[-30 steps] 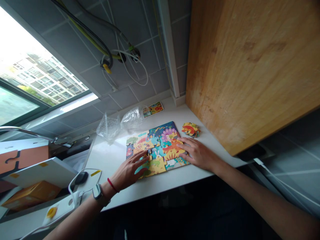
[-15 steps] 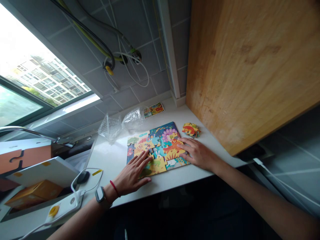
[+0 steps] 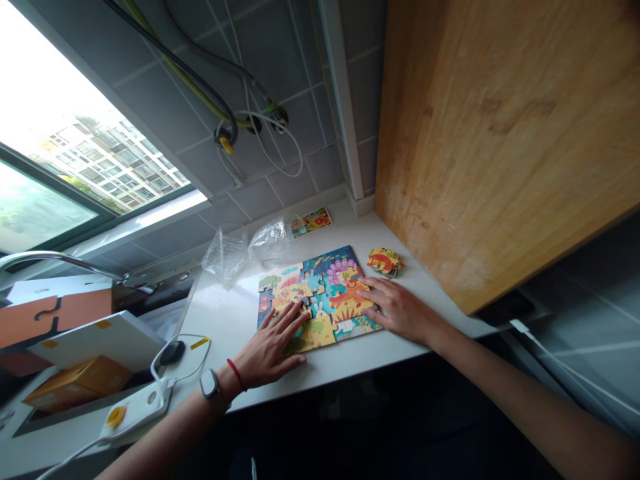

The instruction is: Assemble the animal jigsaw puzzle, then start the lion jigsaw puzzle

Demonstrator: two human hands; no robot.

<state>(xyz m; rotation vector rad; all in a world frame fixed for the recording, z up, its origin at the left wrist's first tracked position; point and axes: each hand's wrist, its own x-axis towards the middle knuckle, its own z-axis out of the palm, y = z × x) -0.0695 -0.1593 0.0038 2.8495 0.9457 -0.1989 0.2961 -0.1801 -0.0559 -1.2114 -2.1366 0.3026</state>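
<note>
A colourful jigsaw puzzle [image 3: 320, 303] with animal pictures lies on the white counter [image 3: 215, 313], many of its pieces joined. My left hand [image 3: 277, 340] rests flat over its lower left part, fingers spread, hiding the pieces beneath. On the right edge of the puzzle, beside the lion picture, lie the outstretched fingers of my right hand [image 3: 395, 307]. Neither hand shows anything in its grasp. A small stack of loose puzzle pieces [image 3: 384, 261] sits just beyond my right hand. Behind the puzzle lies a small picture card [image 3: 311, 222] with a similar animal scene.
Crumpled clear plastic packaging [image 3: 267, 240] lies behind the puzzle. To the left are a power strip [image 3: 137, 407] with white cables, an orange box [image 3: 77, 383] and a faucet [image 3: 135, 282]. A large wooden panel [image 3: 500, 147] borders the counter on the right.
The whole view has shifted slightly, so the scene sits a little further right and lower. Both hands keep nearly the same places on the puzzle.
</note>
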